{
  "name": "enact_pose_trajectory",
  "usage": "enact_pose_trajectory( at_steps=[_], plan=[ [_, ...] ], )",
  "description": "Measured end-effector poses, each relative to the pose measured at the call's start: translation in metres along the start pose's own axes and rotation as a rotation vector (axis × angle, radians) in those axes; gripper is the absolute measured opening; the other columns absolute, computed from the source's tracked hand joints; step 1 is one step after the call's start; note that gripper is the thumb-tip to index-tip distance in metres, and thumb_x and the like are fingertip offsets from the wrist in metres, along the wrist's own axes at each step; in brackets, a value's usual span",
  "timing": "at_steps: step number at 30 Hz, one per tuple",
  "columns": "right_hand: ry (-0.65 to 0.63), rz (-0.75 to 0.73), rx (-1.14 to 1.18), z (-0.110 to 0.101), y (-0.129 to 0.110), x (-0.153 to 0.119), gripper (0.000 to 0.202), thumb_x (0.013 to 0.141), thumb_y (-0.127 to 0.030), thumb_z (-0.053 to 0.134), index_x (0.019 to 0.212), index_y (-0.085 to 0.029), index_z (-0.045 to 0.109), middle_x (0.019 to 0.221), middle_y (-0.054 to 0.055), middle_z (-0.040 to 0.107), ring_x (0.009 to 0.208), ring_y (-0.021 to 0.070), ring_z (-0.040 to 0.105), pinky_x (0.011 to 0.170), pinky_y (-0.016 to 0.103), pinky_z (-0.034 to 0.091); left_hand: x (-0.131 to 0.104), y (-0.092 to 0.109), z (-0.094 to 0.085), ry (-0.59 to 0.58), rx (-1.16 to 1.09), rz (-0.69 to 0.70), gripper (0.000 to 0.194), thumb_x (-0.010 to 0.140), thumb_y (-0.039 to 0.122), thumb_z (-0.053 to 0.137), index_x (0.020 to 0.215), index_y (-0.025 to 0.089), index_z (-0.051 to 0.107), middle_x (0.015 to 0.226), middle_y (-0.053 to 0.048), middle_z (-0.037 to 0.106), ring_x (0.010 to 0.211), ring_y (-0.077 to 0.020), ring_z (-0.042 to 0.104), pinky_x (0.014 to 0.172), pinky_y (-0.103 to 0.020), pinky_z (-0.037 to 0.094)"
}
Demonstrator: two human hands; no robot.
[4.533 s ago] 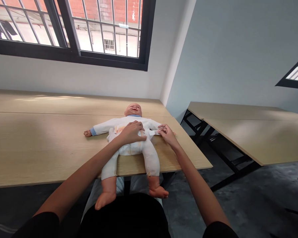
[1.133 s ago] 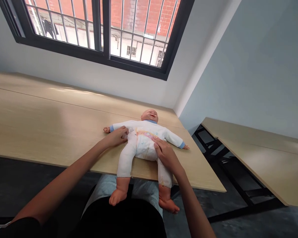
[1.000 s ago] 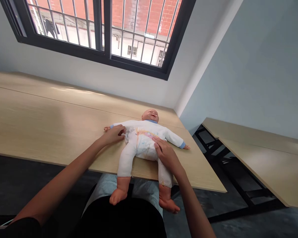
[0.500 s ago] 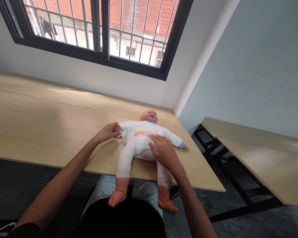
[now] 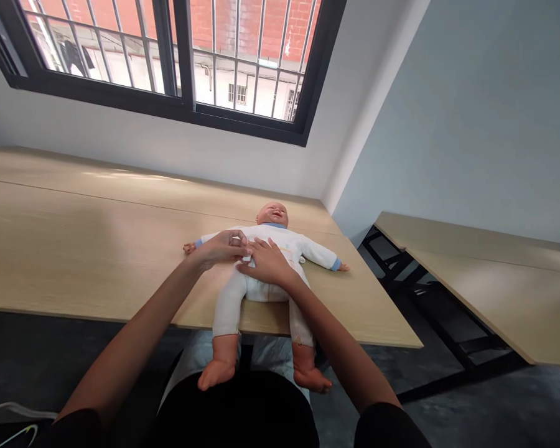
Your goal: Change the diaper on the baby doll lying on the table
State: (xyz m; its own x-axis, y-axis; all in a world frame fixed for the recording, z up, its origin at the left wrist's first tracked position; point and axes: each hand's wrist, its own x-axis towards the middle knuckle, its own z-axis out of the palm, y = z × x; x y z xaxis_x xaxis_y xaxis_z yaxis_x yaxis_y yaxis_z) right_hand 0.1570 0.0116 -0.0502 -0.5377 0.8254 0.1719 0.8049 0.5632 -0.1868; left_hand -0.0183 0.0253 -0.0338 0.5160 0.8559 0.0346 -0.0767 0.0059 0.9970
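Note:
A baby doll (image 5: 313, 252) in a white suit with blue cuffs and collar lies on its back on the wooden table, legs hanging over the front edge. Around its hips is a white diaper (image 5: 266, 292) with a coloured print, partly hidden by my hands. My left hand (image 5: 224, 247) is at the diaper's left side, thumb and fingers pinched on a white diaper tab (image 5: 247, 257). Flat on the diaper's front, beside the left fingertips, lies my right hand (image 5: 268, 262) with its fingers stretched out.
The pale wooden table (image 5: 98, 249) runs along the wall under a barred window (image 5: 186, 102). To the right stands a second table (image 5: 485, 280) on black metal legs, with a gap between the two. My lap is below the front edge.
My left hand has drawn the tab rightward over the doll's front. My right hand has slid left across the diaper to meet it. The view has shifted slightly.

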Motion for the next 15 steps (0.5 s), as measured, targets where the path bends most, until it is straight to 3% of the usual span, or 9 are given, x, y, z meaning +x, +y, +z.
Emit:
enact_pose_trajectory(
  at_steps=[4,7,9,11,13,15],
  plan=[
    [0.033,-0.032,0.191,-0.003,0.006,0.0,0.062,0.086,-0.044,0.071,0.136,-0.013,0.052,0.138,0.016,0.053,0.131,0.0305,0.048,0.116,0.053,0.029,0.016,0.001,0.017,-0.034,-0.008,0.032,0.044,0.056,0.029,0.09,0.073,0.016,0.052,0.065,0.003,0.062,0.062,-0.0108,0.06,0.064,-0.026,0.046],
    [0.098,-0.014,0.365,-0.003,0.013,-0.002,0.079,0.075,-0.042,0.08,0.142,-0.017,0.046,0.152,0.017,0.036,0.142,0.0316,0.034,0.119,0.052,0.023,0.023,0.001,0.019,-0.053,-0.035,0.023,0.045,0.056,0.032,0.09,0.075,0.016,0.052,0.069,0.001,0.063,0.064,-0.0123,0.061,0.065,-0.028,0.048],
    [0.1,0.015,0.554,-0.003,0.018,-0.005,0.093,0.072,-0.04,0.083,0.149,-0.018,0.034,0.155,0.017,0.031,0.145,0.0305,0.03,0.119,0.05,0.026,0.026,-0.002,0.02,-0.053,-0.021,0.019,0.046,0.055,0.034,0.089,0.074,0.016,0.051,0.067,0.001,0.063,0.064,-0.013,0.06,0.062,-0.027,0.046],
    [0.137,0.03,0.764,-0.003,0.024,-0.011,0.102,0.074,-0.038,0.081,0.154,-0.02,0.021,0.153,0.017,0.036,0.141,0.0268,0.038,0.114,0.044,0.036,0.028,-0.006,0.021,-0.028,0.008,0.023,0.045,0.057,0.035,0.087,0.071,0.018,0.048,0.063,0.003,0.059,0.06,-0.0114,0.057,0.057,-0.024,0.041],
    [0.26,0.028,0.842,-0.006,0.028,-0.02,0.095,0.078,-0.038,0.077,0.153,-0.021,0.023,0.15,0.015,0.042,0.138,0.0237,0.042,0.112,0.04,0.04,0.029,-0.01,0.022,-0.014,0.06,0.021,0.043,0.06,0.036,0.084,0.069,0.018,0.045,0.059,0.004,0.056,0.054,-0.0094,0.053,0.052,-0.022,0.036],
    [0.406,0.037,0.764,-0.009,0.031,-0.031,0.071,0.082,-0.039,0.072,0.143,-0.021,0.042,0.145,0.012,0.049,0.136,0.0228,0.045,0.114,0.04,0.037,0.031,-0.012,0.025,-0.018,0.156,0.02,0.039,0.064,0.037,0.08,0.07,0.019,0.046,0.057,0.004,0.056,0.051,-0.0089,0.05,0.05,-0.022,0.033]
  ],
)
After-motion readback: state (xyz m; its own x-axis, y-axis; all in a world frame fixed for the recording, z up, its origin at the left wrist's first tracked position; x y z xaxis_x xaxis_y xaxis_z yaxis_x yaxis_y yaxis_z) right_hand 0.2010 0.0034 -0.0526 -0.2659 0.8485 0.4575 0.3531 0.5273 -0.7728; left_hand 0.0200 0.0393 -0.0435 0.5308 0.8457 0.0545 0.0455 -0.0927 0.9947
